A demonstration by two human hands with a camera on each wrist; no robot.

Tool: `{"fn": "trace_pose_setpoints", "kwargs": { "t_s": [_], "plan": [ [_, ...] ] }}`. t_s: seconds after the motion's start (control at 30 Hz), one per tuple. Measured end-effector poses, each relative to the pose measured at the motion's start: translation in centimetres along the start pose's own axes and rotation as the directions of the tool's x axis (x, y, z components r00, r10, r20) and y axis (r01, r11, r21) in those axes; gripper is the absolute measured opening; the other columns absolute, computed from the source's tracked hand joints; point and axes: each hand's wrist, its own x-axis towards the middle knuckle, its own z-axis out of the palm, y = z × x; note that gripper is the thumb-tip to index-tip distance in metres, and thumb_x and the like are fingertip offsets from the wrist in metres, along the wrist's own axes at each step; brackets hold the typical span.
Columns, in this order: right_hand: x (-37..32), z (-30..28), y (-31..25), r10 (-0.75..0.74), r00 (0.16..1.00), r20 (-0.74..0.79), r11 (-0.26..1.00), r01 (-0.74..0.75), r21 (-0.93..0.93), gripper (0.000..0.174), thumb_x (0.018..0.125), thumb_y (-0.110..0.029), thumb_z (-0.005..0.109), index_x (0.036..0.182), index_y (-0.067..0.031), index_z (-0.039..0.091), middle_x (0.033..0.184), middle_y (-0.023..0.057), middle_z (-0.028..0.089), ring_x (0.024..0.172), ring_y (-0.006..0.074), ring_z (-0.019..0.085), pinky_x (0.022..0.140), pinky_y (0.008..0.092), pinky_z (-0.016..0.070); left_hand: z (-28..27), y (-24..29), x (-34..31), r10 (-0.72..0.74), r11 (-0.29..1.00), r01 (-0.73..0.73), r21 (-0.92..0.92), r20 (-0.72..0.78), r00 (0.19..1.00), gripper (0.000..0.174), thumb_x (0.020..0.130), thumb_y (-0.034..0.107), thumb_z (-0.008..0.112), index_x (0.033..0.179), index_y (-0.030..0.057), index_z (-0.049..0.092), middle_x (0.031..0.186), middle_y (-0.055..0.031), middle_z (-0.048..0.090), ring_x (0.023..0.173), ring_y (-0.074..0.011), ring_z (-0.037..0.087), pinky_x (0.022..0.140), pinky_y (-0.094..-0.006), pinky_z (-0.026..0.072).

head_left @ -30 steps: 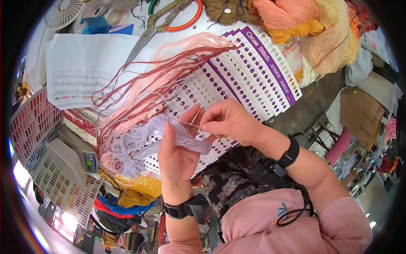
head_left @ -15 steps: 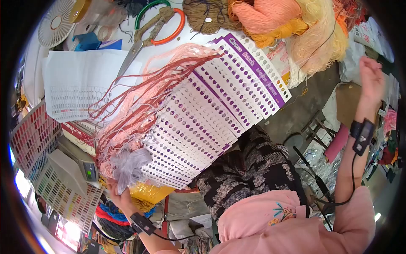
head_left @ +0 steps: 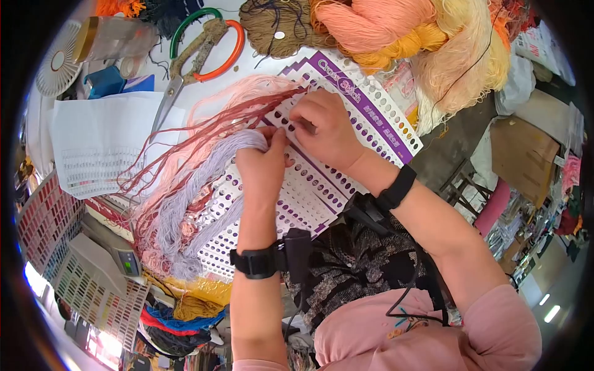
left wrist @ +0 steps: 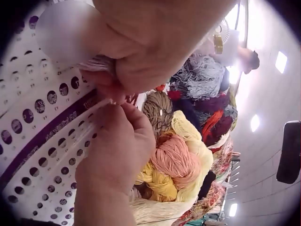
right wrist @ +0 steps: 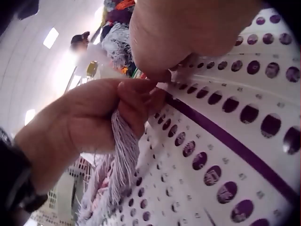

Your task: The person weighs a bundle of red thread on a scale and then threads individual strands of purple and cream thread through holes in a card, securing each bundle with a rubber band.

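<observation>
My left hand [head_left: 263, 161] grips one end of a lavender thread skein [head_left: 176, 216] over fanned punched cards [head_left: 346, 93] marked Cross Stitch. From this grip the skein trails down and left across the cards; in the right wrist view, the lavender strands [right wrist: 124, 146] hang below the fingers. My right hand [head_left: 328, 127] is curled just right of the left fingertips. Seen from the left wrist, the right thumb and forefinger pinch a pale bit of thread against the left fingertips. Dark red strands [head_left: 238, 111] and pink thread [head_left: 210, 105] lie along the cards' left side.
Scissors [head_left: 166, 108] lie beyond a printed sheet [head_left: 93, 123]. Thick hanks, brown [head_left: 272, 31], salmon [head_left: 377, 25] and cream [head_left: 473, 77], line the far edge. A scale [head_left: 120, 250] and colour charts [head_left: 93, 287] stand at left. A stool [head_left: 492, 201] is at right.
The right hand swung far out to the right, then came back beside the left. The left hand has moved from the lower left up over the cards, drawing the lavender skein out long.
</observation>
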Motion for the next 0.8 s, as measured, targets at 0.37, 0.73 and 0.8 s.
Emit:
{"fn": "trace_pose_setpoints", "kwargs": {
  "t_s": [0.37,0.73,0.8],
  "plan": [
    [-0.5,0.2,-0.1,-0.188,0.978,0.09,0.982,0.188,0.009,0.035,0.058,-0.023,0.062,0.09,-0.0098,0.054,0.089,0.0048,0.047,0.088,0.0226,0.045,0.079,0.0352,0.032,-1.0,-0.4,0.8,0.117,0.986,-0.117,-0.119,-0.006,0.993,0.005,0.079,0.001,0.046,0.078,-0.0014,0.05,0.065,-0.0049,0.054,0.041,-0.0051,0.04,0.037,-0.0187,0.0287],
    [-0.7,0.7,0.3,-0.123,0.99,0.068,0.987,0.115,0.114,0.017,0.065,-0.01,0.052,0.082,-0.0109,0.055,0.082,0.003,0.051,0.084,0.0218,0.047,0.077,0.0346,0.0322,-5.5,1.0,-0.8,0.065,0.427,0.403,-0.809,0.472,0.879,0.018,0.084,0.01,0.042,0.099,0.0026,0.048,0.07,-0.0027,0.05,0.038,-0.0005,0.032,0.035,-0.0136,0.0242],
    [-0.7,0.4,0.5,-0.078,0.994,0.078,0.974,0.059,0.22,0.016,0.065,-0.009,0.052,0.081,-0.0108,0.055,0.081,0.0028,0.052,0.083,0.0219,0.048,0.077,0.0345,0.0323,-4.0,0.8,0.1,-0.077,0.754,0.38,-0.536,0.502,0.862,0.025,0.082,0.011,0.045,0.105,0.002,0.047,0.064,-0.0015,0.048,0.039,-0.0014,0.033,0.036,-0.0146,0.0266]
  ]
}}
